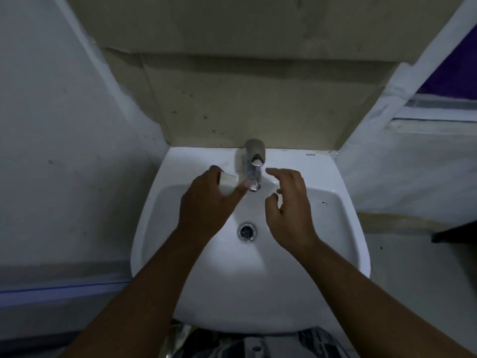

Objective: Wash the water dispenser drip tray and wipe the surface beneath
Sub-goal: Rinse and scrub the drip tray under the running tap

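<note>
1. The left hand (206, 202), left of the frame's centre, grasps a small white piece (228, 181). The fingers curl over its far side and the thumb lies along its near edge. The piece is too blurred to tell whether it is the drip tray.
2. The white piece sits just left of the chrome faucet (254, 161), over the back of the basin. The left thumb tip is close to the spout's end.
3. The right hand (289, 208) holds nothing. Its fingers are loosely bent and spread, just right of the faucet and above the basin, apart from the left hand.
4. Both bare forearms come in from the lower edge of the frame and cross the front rim of the white sink (232, 285).
5. The round metal drain (247, 231) lies between the two wrists, near the basin's middle.
6. A small "TOTO" mark (310, 154) sits on the sink's back ledge, upper right of the faucet.
7. Beige tiles (245, 99) fill the wall behind, and patterned clothing (309, 342) shows at the bottom edge.
</note>
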The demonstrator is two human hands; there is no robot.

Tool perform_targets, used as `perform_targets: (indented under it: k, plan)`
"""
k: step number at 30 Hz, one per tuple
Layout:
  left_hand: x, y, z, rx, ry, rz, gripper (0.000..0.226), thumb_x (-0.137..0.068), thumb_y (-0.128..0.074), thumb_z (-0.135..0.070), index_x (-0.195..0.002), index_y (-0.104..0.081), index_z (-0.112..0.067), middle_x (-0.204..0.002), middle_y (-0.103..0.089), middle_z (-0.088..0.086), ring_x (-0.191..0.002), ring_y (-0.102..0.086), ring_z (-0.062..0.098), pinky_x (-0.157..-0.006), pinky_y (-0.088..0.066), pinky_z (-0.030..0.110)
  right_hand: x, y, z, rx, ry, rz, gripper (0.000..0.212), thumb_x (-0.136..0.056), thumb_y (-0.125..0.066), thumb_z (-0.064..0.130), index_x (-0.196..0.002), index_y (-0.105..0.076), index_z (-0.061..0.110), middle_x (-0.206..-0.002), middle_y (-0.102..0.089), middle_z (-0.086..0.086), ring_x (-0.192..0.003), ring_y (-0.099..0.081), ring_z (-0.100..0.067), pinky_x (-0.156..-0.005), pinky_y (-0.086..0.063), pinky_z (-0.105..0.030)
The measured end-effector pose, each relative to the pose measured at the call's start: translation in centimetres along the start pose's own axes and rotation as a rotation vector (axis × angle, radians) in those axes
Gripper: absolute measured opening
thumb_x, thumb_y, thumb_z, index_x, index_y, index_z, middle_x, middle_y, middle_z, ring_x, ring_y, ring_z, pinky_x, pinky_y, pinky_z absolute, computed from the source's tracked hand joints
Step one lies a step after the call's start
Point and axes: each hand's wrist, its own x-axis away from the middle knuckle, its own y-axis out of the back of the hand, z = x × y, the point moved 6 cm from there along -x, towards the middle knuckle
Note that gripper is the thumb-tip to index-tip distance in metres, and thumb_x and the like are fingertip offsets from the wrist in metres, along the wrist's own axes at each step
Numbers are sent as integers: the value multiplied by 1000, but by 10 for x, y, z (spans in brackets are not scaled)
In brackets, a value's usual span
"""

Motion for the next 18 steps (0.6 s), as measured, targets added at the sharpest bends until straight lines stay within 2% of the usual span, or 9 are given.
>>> perform_targets:
  k: [2,4,7,8,10,13,15,18]
  plan:
    - [-3,4,-14,-185,-129,6,64,-76,-39,-85,-86,-51,-23,-76,-58,-8,-67,-54,11,-49,-31,22,11,-1,-11,10,-46,39,42,-87,-52,-3,-125,-57,15,-119,-55,-2,-111,-52,-16,-93,-48,-32]
    - [-3,4,-30,-268,-250,27,63,-77,-32,-86,-79,-44,-24,-69,-52,-9,-62,-49,11,-47,-22,21,22,-11,-25,15,-104,187,34,-89,-53,2,-119,-61,16,-112,-59,-2,-103,-56,-15,-89,-47,-29]
    - [-2,-9,-47,-306,-415,158,59,-81,-24,-82,-74,-40,-26,-63,-46,-10,-57,-43,10,-47,-16,20,38,-27,-41,122,-208,487,30,-94,-56,13,-123,-61,18,-110,-59,-1,-95,-56,-9,-80,-40,-14]
    - [-3,-11,-49,-302,-432,180,59,-83,-22,-80,-73,-41,-25,-61,-47,-9,-54,-43,10,-47,-17,22,42,-28,-42,141,-227,527,32,-95,-57,17,-127,-59,19,-113,-59,-1,-94,-54,-7,-77,-36,-9]
    - [-10,-7,-53,-264,-426,138,59,-85,-17,-76,-71,-41,-24,-57,-45,-9,-50,-39,6,-47,-18,23,42,-27,-42,110,-296,541,36,-95,-59,22,-130,-56,22,-113,-62,0,-92,-54,-6,-78,-37,-12]
    - [-5,-15,-64,-240,-537,185,58,-86,-26,-77,-71,-41,-23,-60,-43,-11,-52,-38,6,-52,-22,24,41,-31,-37,-12,-426,674,43,-88,-66,39,-127,-54,26,-105,-67,4,-91,-63,-9,-80,-50,-23]
    - [3,-21,-72,-208,-593,166,58,-86,-35,-77,-66,-43,-23,-58,-45,-8,-51,-41,10,-53,-22,23,40,-34,-27,-124,-447,762,50,-81,-73,46,-124,-56,26,-109,-69,4,-97,-66,-11,-87,-56,-32]
    - [8,-26,-80,-217,-617,88,56,-84,-42,-76,-63,-40,-24,-54,-37,-7,-50,-35,10,-52,-19,23,43,-38,-12,-262,-455,815,45,-82,-78,35,-124,-64,23,-119,-68,6,-104,-64,-8,-91,-53,-24]
